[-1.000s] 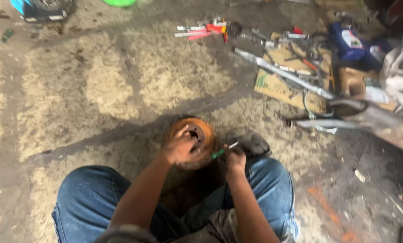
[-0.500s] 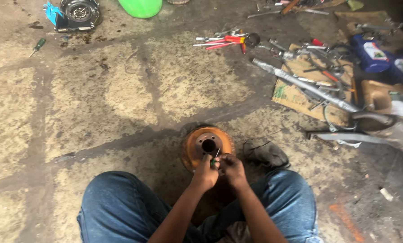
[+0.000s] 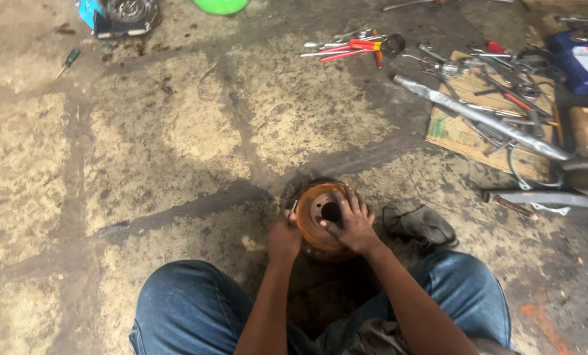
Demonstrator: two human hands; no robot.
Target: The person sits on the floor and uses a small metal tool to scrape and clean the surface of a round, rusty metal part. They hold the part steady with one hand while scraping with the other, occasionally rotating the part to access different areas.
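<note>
Both hands (image 3: 320, 230) on rusty drum (image 3: 315, 212), bore facing up

The head camera (the only view) looks steeply down from above the knees onto the floor (image 3: 175, 131).

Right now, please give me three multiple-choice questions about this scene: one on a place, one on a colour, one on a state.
1. Where does the rusty drum lie?
A. on the floor between the knees
B. on the cardboard
C. on a bench

2. What colour are the trousers?
A. black
B. blue
C. green

3. How is the right hand?
A. lifted away
B. closed on a hammer
C. spread flat on the drum

Answers: 1 A, it sits on the stone floor before the legs. 2 B, blue denim. 3 C, its fingers splay over the hub; the left hand holds a small tool at the rim.
</note>
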